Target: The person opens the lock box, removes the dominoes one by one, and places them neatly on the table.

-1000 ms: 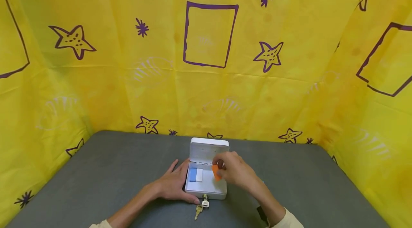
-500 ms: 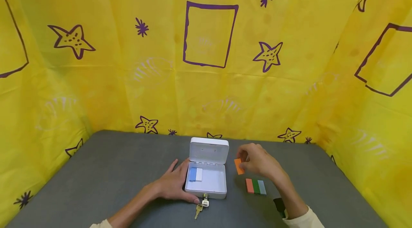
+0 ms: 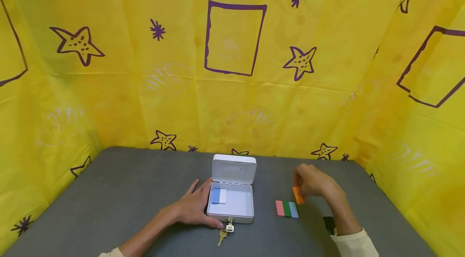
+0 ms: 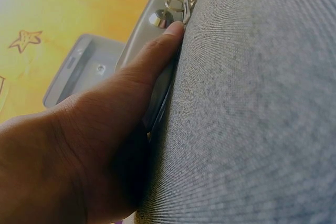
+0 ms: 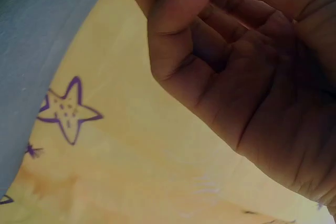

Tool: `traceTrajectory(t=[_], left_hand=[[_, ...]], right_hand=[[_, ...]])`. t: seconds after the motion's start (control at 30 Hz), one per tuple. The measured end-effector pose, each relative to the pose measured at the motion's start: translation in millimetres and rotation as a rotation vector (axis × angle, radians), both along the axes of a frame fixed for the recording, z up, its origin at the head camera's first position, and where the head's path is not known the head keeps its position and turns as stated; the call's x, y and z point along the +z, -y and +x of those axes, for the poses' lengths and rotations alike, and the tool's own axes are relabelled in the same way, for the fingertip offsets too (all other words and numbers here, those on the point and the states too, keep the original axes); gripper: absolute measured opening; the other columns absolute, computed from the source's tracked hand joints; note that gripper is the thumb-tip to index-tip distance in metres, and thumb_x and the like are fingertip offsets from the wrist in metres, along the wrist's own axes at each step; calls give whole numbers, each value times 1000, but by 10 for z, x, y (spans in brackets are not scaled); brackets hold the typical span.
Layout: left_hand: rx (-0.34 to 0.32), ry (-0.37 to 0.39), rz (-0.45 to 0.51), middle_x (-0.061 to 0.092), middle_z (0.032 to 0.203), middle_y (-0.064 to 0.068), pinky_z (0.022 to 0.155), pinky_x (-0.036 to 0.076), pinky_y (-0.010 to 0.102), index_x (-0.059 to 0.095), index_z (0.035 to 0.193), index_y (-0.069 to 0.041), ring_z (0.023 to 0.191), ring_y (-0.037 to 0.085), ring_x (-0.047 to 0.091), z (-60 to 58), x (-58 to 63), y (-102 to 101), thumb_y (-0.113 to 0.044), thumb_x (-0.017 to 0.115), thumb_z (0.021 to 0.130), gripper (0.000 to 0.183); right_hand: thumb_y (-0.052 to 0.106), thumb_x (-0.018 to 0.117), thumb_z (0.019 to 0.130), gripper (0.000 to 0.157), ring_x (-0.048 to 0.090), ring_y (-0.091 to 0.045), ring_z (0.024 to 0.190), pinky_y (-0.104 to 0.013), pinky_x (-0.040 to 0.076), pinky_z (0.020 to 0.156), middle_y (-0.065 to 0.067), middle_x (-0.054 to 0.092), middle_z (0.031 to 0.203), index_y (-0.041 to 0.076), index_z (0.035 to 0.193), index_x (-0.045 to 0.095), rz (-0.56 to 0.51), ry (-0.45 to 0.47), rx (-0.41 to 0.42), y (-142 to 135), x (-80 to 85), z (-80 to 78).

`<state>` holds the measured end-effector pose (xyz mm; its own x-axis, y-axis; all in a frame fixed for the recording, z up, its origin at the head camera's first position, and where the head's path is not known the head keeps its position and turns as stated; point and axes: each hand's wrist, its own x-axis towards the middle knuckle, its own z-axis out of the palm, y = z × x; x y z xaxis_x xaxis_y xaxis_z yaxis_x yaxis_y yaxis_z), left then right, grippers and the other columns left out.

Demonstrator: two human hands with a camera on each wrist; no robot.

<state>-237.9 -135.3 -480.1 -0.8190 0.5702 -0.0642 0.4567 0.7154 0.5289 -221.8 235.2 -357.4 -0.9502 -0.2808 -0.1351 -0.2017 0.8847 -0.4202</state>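
Observation:
A small white metal cash box (image 3: pixel 230 213) stands on the grey table with its lid raised. In it, towards the left, lie a blue block (image 3: pixel 216 196) and a white block (image 3: pixel 223 196), side by side. My left hand (image 3: pixel 194 207) holds the box at its left side, thumb (image 4: pixel 157 51) along the front wall by the lock; its other fingers are hidden in the left wrist view. My right hand (image 3: pixel 315 181) pinches a small flat orange block (image 3: pixel 298 195), tilted, right of the box. The right wrist view shows curled fingers (image 5: pixel 178 40), but not the block.
Keys (image 3: pixel 222 236) hang from the box's front lock. Pink (image 3: pixel 279 208), green (image 3: pixel 287 209) and light blue (image 3: pixel 293 210) blocks lie in a row right of the box. A yellow cloth (image 3: pixel 232 107) with purple drawings surrounds the table (image 3: pixel 145 184).
My right hand has carried the orange block out from over the box to the right, past the row of blocks. My left hand stays on the box.

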Motion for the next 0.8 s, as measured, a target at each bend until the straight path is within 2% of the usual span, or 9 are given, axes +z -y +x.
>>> traceTrajectory(t=[0.17, 0.27, 0.6, 0.8], left_hand=[[6, 4, -13, 21, 173, 23, 131, 0, 65, 11, 164, -1, 160, 36, 28, 5, 2, 9, -74, 79, 75, 134], [5, -1, -31, 21, 173, 25, 131, 2, 66, 11, 164, 1, 160, 36, 28, 37, 59, 3, -72, 80, 76, 134], [3, 1, -40, 20, 172, 26, 131, 2, 66, 12, 163, 1, 160, 38, 28, 30, 29, 2, -72, 80, 76, 133], [6, -9, -31, 22, 172, 25, 131, 2, 66, 11, 164, 1, 159, 37, 29, 16, 15, -2, -72, 80, 75, 133]], right_hand=[[-21, 69, 73, 28, 67, -22, 62, -36, 59, 60, -9, 64, 81, 3, 85, 63, 36, 99, -89, -44, -59, -19], [-22, 71, 74, 27, 70, -24, 59, -38, 61, 61, -11, 62, 81, 2, 83, 62, 33, 151, -125, -56, -114, -32], [-22, 74, 74, 25, 74, -25, 56, -33, 63, 56, -13, 63, 82, 1, 79, 63, 43, 256, -136, -94, -326, -121], [-22, 74, 76, 25, 74, -25, 57, -33, 63, 58, -13, 64, 83, 0, 80, 65, 33, 281, -129, -89, -357, -161]])
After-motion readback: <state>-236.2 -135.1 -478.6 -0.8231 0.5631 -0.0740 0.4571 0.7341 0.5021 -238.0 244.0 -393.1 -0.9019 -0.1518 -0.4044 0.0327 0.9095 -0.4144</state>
